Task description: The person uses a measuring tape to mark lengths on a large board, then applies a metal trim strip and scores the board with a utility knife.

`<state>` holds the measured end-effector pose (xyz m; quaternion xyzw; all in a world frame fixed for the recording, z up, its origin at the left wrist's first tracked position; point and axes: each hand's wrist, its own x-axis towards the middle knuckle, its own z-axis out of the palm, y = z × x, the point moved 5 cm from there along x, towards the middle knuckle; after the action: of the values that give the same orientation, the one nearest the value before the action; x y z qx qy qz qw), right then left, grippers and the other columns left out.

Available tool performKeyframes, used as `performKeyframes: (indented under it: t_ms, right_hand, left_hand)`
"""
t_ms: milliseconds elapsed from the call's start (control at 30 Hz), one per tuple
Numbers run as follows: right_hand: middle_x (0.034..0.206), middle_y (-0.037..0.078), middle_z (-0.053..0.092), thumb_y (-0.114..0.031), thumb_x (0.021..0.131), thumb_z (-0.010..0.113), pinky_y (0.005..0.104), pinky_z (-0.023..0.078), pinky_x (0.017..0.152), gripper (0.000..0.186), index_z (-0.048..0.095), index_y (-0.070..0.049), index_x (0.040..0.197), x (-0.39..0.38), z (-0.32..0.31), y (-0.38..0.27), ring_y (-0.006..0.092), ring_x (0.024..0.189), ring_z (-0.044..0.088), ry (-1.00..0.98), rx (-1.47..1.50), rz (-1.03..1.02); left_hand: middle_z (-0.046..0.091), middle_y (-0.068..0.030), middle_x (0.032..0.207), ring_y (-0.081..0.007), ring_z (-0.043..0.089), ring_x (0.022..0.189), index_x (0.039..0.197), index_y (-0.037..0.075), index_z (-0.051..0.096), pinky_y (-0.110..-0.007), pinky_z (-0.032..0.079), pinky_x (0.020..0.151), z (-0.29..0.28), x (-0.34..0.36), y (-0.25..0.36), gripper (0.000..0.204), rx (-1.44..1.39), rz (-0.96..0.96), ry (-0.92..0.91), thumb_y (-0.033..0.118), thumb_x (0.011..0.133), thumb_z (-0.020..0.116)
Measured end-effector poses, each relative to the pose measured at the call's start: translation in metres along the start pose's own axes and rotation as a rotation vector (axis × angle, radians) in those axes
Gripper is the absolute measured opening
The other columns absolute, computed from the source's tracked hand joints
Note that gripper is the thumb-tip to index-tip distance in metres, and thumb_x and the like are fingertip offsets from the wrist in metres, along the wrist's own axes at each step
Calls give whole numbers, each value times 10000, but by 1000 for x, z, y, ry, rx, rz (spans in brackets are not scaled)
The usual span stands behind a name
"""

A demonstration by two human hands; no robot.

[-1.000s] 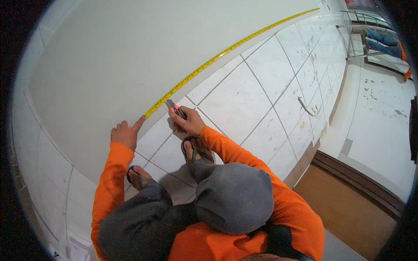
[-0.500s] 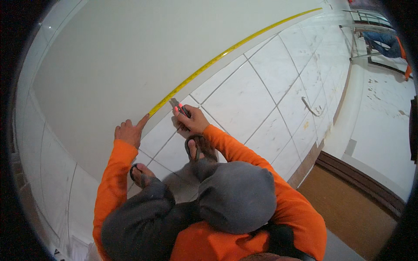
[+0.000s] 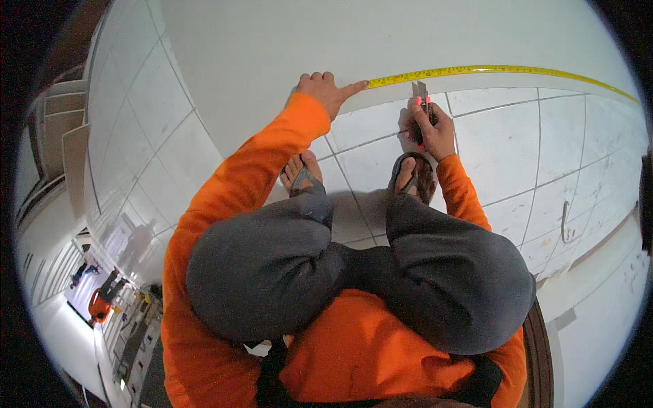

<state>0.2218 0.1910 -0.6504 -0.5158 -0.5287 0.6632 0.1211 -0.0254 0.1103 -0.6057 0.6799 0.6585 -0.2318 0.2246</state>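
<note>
A yellow measuring tape (image 3: 483,69) lies stretched along a large pale board (image 3: 398,31), near its edge, and runs off to the right. My left hand (image 3: 321,91) rests on the board with fingers apart and its index fingertip on the tape's left end. My right hand (image 3: 437,132) grips a utility knife (image 3: 423,102) with red and black on its handle. The knife's blade points up at the board's edge, just below the tape, right of my left fingertip; whether it touches cannot be told.
White floor tiles (image 3: 495,145) surround my sandalled feet (image 3: 303,174). A thin curved object (image 3: 564,223) lies on the tiles at right. At far left are stacked panels (image 3: 73,146). Down the corridor at lower left, a person in orange (image 3: 102,303) stands among scattered items.
The view has swung round, so the tape now runs nearly level, more of the left side shows and both hands appear higher. The hands keep their place at the tape and knife.
</note>
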Motion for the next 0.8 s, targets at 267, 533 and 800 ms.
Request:
performKeyframes:
  t_ms: [267, 533, 800]
  right_hand:
    - [778, 14, 654, -311, 978, 701, 261, 491, 569, 304, 665, -11, 936, -2, -9, 9, 78, 657, 597, -21, 32, 47]
    - [742, 23, 647, -286, 974, 699, 264, 492, 537, 283, 667, -11, 916, -1, -5, 8, 80, 625, 595, -5, 81, 25]
    - [726, 19, 642, -311, 974, 700, 267, 492, 535, 317, 660, -8, 890, -2, -4, 6, 86, 598, 598, -10, 82, 48]
  left_hand:
    - [639, -145, 1068, -313, 663, 967, 1556, 550, 220, -471, 535, 812, 2, 5, 5, 739, 43, 9, 19, 169, 1001, 526]
    - [635, -154, 1116, -316, 660, 1008, 1562, 538, 204, -460, 529, 838, -5, 2, 5, 745, 45, -18, -41, 173, 1003, 534]
    - [627, -160, 1131, -307, 647, 1037, 1570, 473, 263, -432, 505, 857, -8, 2, 6, 772, 24, -31, -104, 178, 963, 638]
